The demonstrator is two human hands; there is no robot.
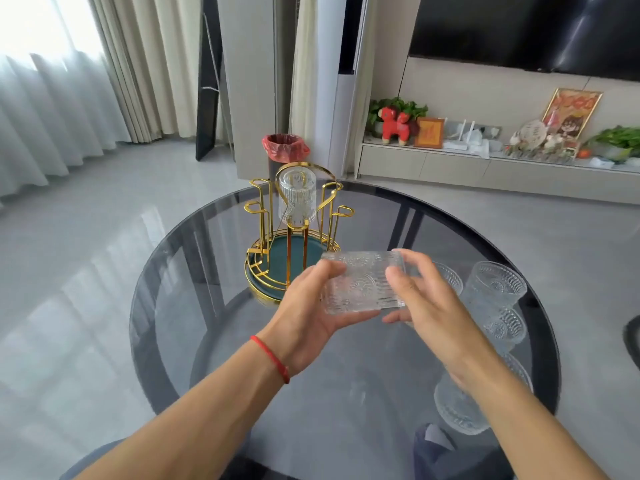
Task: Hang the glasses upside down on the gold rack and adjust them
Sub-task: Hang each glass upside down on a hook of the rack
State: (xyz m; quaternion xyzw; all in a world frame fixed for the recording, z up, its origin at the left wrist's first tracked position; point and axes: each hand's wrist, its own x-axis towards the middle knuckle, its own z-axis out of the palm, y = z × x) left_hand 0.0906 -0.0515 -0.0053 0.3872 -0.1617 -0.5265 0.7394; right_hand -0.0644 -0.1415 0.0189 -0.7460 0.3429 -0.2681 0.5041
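Both forearms reach forward over the round dark glass tabletop (pixel 346 393), meeting near the middle of the view. The left hand (pixel 308 317) is turned palm-up and cupped, its thumb on top and fingers curled beneath a clear patterned glass (pixel 363 282), gripping its left end. A red string bracelet (pixel 272 356) circles that wrist. The right hand (pixel 422 299) comes in from 5 o'clock, back of the hand toward the camera, thumb and fingers closed around the right end of the same glass. The glass lies on its side between the two hands, held above the tabletop, long axis running from 9 to 3 o'clock.

At 11 o'clock from the held glass, just beyond it, stands the gold rack (pixel 294 237) with its teal base tray. One hung glass (pixel 296 197) sits upside down on a central prong; the other looped prongs around it are bare.

At 3 to 5 o'clock from the hands, several standing glasses (pixel 495 289) are clustered near the tabletop's right edge, partly hidden behind the right forearm.
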